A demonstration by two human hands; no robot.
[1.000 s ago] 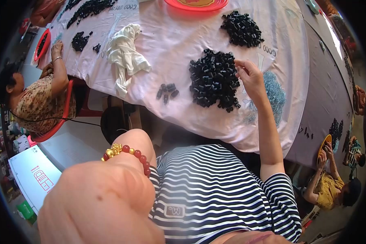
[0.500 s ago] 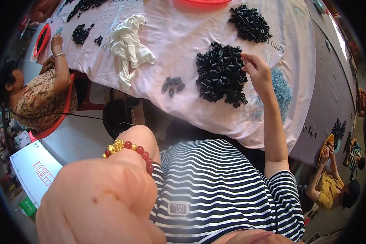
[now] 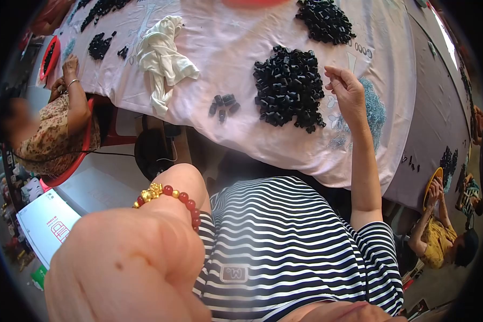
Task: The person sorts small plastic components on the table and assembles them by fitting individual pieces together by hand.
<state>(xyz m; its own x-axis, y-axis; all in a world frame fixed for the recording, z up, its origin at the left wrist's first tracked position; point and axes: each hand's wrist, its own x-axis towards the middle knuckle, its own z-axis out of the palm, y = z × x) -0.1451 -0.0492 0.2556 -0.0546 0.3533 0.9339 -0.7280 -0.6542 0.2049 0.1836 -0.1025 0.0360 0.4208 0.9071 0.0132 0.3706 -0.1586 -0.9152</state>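
My right hand [image 3: 346,95] hovers over the table at the right side of a large pile of small black tube-like pieces [image 3: 287,88]. Its fingers are loosely bent and a little apart, tips toward the pile; I make out nothing between them. Very close to the camera, my left hand [image 3: 126,257] is raised, its fingers out of sight. A bracelet of red and gold beads [image 3: 183,197] circles its wrist. Several loose black pieces [image 3: 222,104] lie left of the pile, and glittery blue-grey print [image 3: 373,115] shows on the cloth beyond my right hand.
A pink cloth [image 3: 220,70] covers the table. A crumpled white cloth [image 3: 166,59] lies left; another black pile [image 3: 326,22] sits farther back. Someone in a floral top [image 3: 56,126] sits at left by a red basin [image 3: 49,56]. At right, a person in yellow [image 3: 437,241] holds a yellow tray [image 3: 433,185].
My right hand has drawn slightly right, away from the pile it was touching, and its fingers have loosened. The view has shifted a little; my left hand stays raised.
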